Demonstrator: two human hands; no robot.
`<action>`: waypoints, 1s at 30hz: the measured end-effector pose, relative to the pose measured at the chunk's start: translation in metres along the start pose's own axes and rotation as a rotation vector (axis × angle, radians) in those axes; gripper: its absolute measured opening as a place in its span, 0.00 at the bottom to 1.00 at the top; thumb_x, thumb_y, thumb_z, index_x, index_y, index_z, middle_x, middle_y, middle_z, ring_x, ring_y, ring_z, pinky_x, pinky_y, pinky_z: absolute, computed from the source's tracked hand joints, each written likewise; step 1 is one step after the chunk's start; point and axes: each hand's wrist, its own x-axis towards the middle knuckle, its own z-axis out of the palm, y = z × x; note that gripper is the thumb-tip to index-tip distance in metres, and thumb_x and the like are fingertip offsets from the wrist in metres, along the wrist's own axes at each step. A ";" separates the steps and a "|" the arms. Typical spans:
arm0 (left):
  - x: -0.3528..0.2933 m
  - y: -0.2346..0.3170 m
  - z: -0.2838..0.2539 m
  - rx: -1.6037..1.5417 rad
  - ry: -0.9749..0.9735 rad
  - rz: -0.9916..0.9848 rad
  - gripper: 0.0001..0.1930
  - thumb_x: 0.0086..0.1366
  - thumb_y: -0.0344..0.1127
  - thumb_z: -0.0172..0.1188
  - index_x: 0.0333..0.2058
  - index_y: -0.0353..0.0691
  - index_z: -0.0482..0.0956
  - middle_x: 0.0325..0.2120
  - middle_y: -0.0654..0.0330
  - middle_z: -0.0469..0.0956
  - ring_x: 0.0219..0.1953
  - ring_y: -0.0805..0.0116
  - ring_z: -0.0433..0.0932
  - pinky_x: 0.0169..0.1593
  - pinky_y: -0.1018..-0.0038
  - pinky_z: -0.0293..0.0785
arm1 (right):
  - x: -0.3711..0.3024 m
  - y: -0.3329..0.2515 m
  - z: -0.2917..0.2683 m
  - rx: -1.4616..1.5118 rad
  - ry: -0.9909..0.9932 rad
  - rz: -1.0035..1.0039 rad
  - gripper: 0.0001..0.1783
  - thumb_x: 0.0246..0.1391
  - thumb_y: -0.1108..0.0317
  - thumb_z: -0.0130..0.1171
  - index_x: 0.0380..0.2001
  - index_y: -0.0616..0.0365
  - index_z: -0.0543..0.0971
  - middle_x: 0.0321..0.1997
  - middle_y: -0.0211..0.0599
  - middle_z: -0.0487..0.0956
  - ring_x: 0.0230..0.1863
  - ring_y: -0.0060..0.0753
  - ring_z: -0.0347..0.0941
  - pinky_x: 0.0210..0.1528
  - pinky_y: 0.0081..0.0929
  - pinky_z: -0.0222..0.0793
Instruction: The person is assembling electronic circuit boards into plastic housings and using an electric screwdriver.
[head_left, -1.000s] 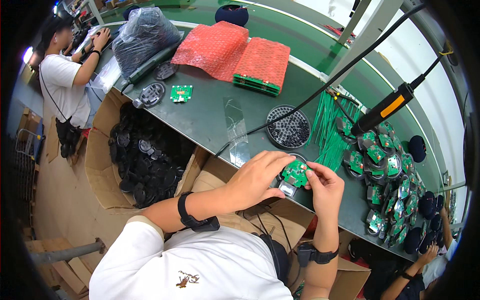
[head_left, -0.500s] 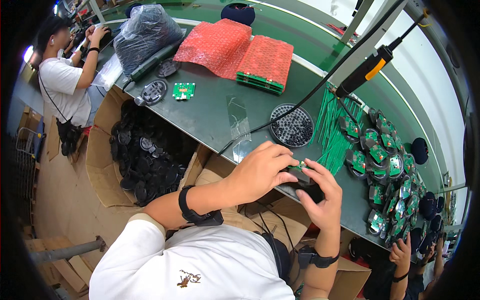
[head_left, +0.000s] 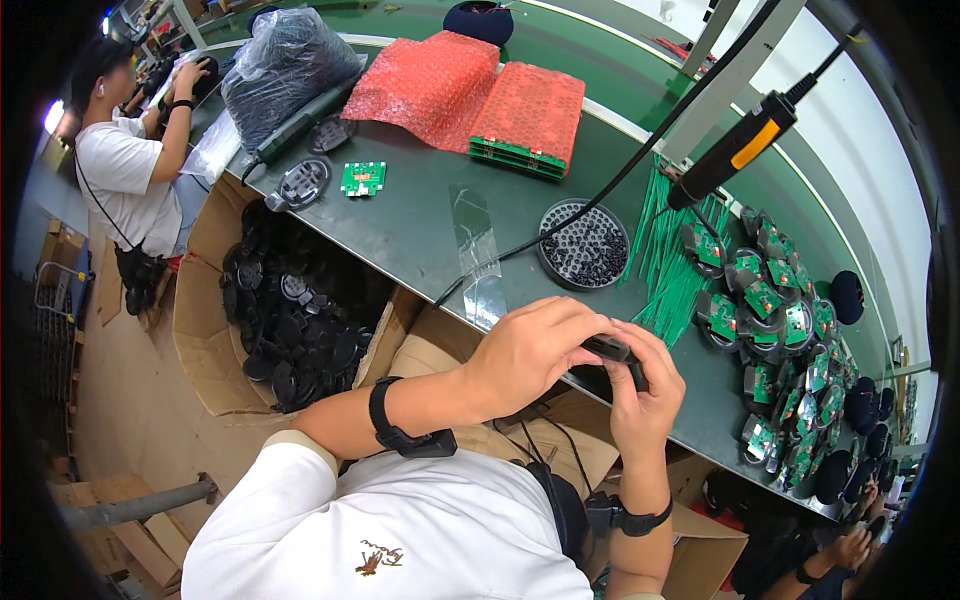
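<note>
A dark plastic housing (head_left: 606,347) is held in front of me at the bench edge, and both hands grip it. My left hand (head_left: 535,350) is closed on its left side with bent fingers and thumb. From the right, my right hand (head_left: 648,375) pinches the housing between thumb and fingers. Its dark side faces up, and much of it is hidden by my fingers. Just beyond my hands stands a round black tray (head_left: 583,245) of small dark parts. Thin green wires (head_left: 665,255) lie beside it.
A power screwdriver (head_left: 735,150) hangs over the wires. Housings with green boards (head_left: 765,300) are piled at right. Further left are a loose green board (head_left: 363,179), a black housing (head_left: 303,183) and red bubble wrap (head_left: 425,95). A cardboard box (head_left: 200,345) holds black parts. Co-workers sit left and right.
The housing has been turned, so the green patch seen on it before no longer shows. My right fingers and thumb have closed in on it. The co-worker's hand at lower right has moved down.
</note>
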 end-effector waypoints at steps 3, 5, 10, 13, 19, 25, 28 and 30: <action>0.000 0.002 0.002 0.016 0.019 0.008 0.21 0.56 0.29 0.72 0.49 0.36 0.80 0.41 0.52 0.81 0.44 0.48 0.82 0.46 0.60 0.78 | -0.001 0.000 0.000 0.013 -0.010 0.005 0.17 0.51 0.81 0.69 0.46 0.63 0.85 0.50 0.45 0.86 0.52 0.46 0.82 0.58 0.37 0.75; 0.001 0.003 0.002 0.022 0.016 0.013 0.21 0.56 0.29 0.72 0.49 0.36 0.80 0.42 0.52 0.81 0.44 0.48 0.82 0.46 0.60 0.78 | -0.001 0.000 -0.001 0.023 -0.012 0.009 0.18 0.51 0.81 0.69 0.47 0.63 0.85 0.50 0.45 0.86 0.53 0.46 0.82 0.59 0.37 0.75; 0.001 0.005 0.001 0.019 -0.009 0.001 0.22 0.56 0.29 0.72 0.50 0.35 0.79 0.43 0.52 0.81 0.44 0.47 0.82 0.46 0.60 0.79 | -0.002 -0.002 -0.001 -0.036 -0.001 -0.017 0.20 0.50 0.82 0.68 0.48 0.63 0.85 0.50 0.43 0.87 0.54 0.45 0.81 0.59 0.37 0.74; 0.000 0.005 0.002 0.031 -0.017 -0.013 0.22 0.56 0.29 0.72 0.50 0.35 0.79 0.43 0.52 0.81 0.44 0.48 0.82 0.46 0.60 0.79 | -0.002 -0.003 -0.002 -0.051 -0.013 -0.026 0.19 0.50 0.82 0.68 0.48 0.63 0.85 0.51 0.42 0.86 0.54 0.45 0.80 0.60 0.37 0.74; 0.000 0.007 0.002 0.041 -0.001 0.000 0.20 0.56 0.30 0.72 0.48 0.36 0.81 0.43 0.52 0.81 0.43 0.49 0.83 0.45 0.61 0.80 | -0.003 -0.005 -0.003 -0.008 -0.037 0.040 0.18 0.51 0.82 0.68 0.47 0.62 0.85 0.52 0.41 0.86 0.54 0.45 0.80 0.60 0.38 0.73; -0.001 0.009 0.002 0.073 -0.001 0.021 0.20 0.55 0.30 0.73 0.48 0.35 0.81 0.42 0.52 0.82 0.42 0.50 0.83 0.44 0.62 0.80 | -0.004 -0.003 -0.003 0.034 -0.049 0.052 0.18 0.52 0.82 0.67 0.48 0.62 0.84 0.53 0.42 0.86 0.56 0.46 0.79 0.62 0.38 0.72; -0.001 0.010 0.003 0.064 0.012 0.023 0.20 0.55 0.30 0.73 0.47 0.35 0.80 0.42 0.52 0.81 0.42 0.50 0.83 0.44 0.62 0.80 | -0.005 -0.003 -0.004 0.075 -0.055 0.071 0.18 0.52 0.83 0.66 0.48 0.63 0.84 0.53 0.43 0.85 0.56 0.44 0.79 0.61 0.37 0.73; 0.000 0.011 0.003 0.061 0.018 0.029 0.20 0.55 0.29 0.73 0.47 0.36 0.80 0.42 0.52 0.81 0.43 0.50 0.83 0.45 0.62 0.80 | -0.006 -0.004 -0.004 0.131 -0.056 0.126 0.18 0.53 0.83 0.66 0.48 0.63 0.83 0.54 0.43 0.85 0.57 0.42 0.79 0.61 0.36 0.73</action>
